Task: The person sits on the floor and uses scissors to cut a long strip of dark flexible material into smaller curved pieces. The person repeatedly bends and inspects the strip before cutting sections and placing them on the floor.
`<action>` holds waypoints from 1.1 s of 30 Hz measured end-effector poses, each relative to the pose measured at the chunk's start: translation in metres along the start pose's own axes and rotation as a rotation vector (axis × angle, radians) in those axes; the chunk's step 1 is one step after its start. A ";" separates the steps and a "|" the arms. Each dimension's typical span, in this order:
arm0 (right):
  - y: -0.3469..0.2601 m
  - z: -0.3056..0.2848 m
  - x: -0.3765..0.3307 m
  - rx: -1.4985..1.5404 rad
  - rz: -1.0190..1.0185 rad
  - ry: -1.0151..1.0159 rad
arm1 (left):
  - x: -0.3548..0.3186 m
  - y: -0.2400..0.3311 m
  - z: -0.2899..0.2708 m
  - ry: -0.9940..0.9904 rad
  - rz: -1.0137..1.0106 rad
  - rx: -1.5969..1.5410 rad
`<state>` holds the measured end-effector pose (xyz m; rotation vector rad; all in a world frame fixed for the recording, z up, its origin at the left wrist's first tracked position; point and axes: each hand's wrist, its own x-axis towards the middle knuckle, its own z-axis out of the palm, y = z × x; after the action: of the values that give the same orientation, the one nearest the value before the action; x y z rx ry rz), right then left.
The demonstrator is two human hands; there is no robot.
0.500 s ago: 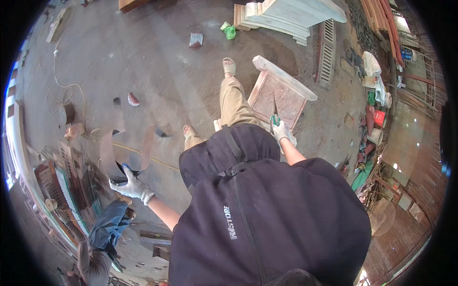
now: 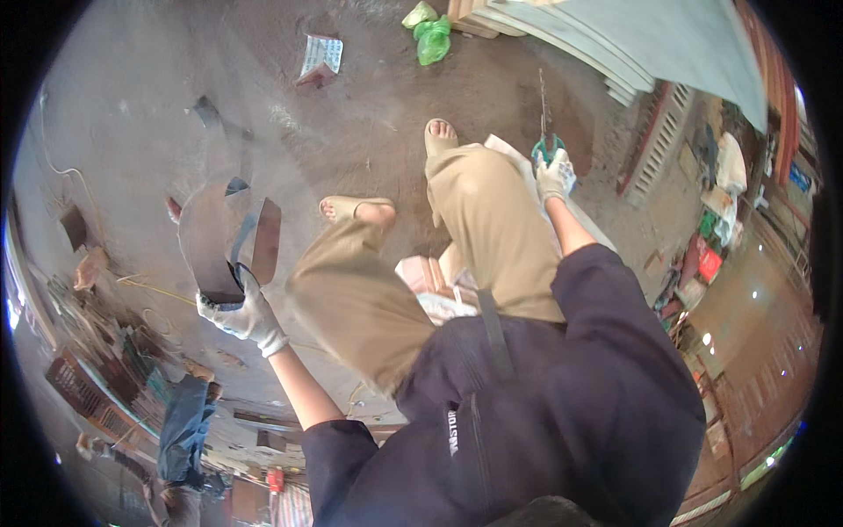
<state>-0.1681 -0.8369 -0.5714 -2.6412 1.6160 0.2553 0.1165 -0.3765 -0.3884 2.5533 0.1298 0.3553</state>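
My left hand (image 2: 244,318), in a white glove with dark fingertips, grips a long curled strip of sandpaper (image 2: 204,237), brown on one face and dark on the other. The strip loops up and outward beyond the fingers, off the ground. Out past my right knee, my gloved right hand (image 2: 555,174) is closed around the green handles of a pair of scissors (image 2: 548,146). Their blades point away from me; whether they are parted is too blurred to see. Stacked wooden blocks (image 2: 423,274) show between my bent legs.
Green plastic bags (image 2: 432,40) and a folded printed piece (image 2: 320,58) lie on the floor ahead. Pale stacked woodwork (image 2: 632,44) and a slatted panel (image 2: 660,140) stand at the far right. At lower left is another person in blue trousers (image 2: 186,430), near wood scraps.
I have gone from standing to a low, bent-knee position. The scissors have moved forward and right with my right hand. My left hand still holds the strip, which has swung and curled differently.
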 end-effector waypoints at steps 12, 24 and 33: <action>0.023 0.180 0.070 0.166 -0.193 -0.057 | -0.152 0.056 0.046 0.471 -0.008 -0.053; 0.115 0.094 0.048 1.127 -0.312 0.143 | -0.184 0.073 -0.081 0.800 0.400 -0.789; 0.120 -0.056 0.053 1.689 -0.804 0.045 | -0.209 0.091 -0.111 0.570 0.312 -1.598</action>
<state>-0.2439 -0.9450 -0.5182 -1.5312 0.1700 -0.7996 -0.1133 -0.4307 -0.2964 0.8462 -0.2617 0.8447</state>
